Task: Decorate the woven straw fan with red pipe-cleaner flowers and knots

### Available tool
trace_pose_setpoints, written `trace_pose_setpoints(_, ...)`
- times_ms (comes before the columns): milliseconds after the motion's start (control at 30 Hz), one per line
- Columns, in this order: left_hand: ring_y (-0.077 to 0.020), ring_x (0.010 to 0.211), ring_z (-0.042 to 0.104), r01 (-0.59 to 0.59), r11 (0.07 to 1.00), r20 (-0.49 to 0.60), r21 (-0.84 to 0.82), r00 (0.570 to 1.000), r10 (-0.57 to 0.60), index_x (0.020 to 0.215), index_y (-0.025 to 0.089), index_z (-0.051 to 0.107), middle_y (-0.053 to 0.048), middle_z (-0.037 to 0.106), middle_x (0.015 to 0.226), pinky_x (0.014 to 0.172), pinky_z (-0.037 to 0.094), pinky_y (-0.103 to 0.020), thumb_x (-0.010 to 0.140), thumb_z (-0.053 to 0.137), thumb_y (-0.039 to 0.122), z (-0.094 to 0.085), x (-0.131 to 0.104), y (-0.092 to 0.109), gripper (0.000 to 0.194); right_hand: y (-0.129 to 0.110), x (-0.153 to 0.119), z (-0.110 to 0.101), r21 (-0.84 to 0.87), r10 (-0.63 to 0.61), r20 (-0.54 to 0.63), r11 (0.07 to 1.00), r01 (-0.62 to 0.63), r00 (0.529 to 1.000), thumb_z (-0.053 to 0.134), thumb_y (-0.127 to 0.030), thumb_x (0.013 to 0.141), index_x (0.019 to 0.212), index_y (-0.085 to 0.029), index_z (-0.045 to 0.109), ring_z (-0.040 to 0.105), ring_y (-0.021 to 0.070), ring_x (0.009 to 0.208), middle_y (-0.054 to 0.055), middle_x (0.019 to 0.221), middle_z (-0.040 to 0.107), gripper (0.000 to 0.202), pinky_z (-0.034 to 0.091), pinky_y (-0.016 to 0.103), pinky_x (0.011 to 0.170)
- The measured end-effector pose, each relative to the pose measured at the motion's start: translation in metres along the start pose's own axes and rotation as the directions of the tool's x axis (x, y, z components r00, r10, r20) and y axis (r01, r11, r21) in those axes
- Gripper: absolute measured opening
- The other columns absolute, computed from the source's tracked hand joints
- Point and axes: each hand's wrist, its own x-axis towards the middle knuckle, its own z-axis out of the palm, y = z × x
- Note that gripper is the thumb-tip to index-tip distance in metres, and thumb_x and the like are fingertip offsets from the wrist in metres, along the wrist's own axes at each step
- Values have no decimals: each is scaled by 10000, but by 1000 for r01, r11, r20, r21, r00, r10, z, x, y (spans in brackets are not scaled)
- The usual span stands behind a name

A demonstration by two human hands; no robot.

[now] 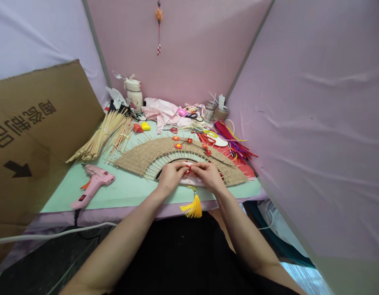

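My left hand (172, 176) and my right hand (209, 175) meet at the inner curve of a woven fan (140, 157). Their fingertips pinch a small red piece (188, 170), partly hidden by the fingers, so its exact kind is unclear. Beneath it a pinkish-white patterned cloth (194, 180) shows between the hands. Red flowers (178, 146) with yellow centres and a thin dark branch decorate the fan's tan weave, and bare sticks poke out along both its edges. A yellow tassel (193, 206) hangs over the table's front edge, just below my hands.
A pink glue gun (94, 184) lies left, before a bundle of sticks (100, 137) and a large cardboard sheet (39, 123). Behind the fan are red-handled scissors (206, 138), purple and red pipe cleaners (231, 139), a white bottle (134, 96) and crumpled cloth (161, 110).
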Motion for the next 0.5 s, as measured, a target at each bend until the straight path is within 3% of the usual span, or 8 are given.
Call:
trace_pose_setpoints(267,-159,653,690,44,998,51,49,998,-47,881,198,733,-25,743,838,623,498,-241,775,562,259,-1,4,-6,209,4,-2,0,-122,-31,-30,992,27,999,677,-327,701,738,-167,732,514,103,528,0,609,658,174,382,232,535)
trace_pose_setpoints(500,-159,654,687,35,992,33,118,999,-40,833,197,738,-23,742,781,629,490,-239,772,562,264,-1,3,-6,197,6,-1,2,-159,-48,-45,987,40,998,682,-326,694,757,-167,737,556,126,573,14,650,686,180,409,242,564)
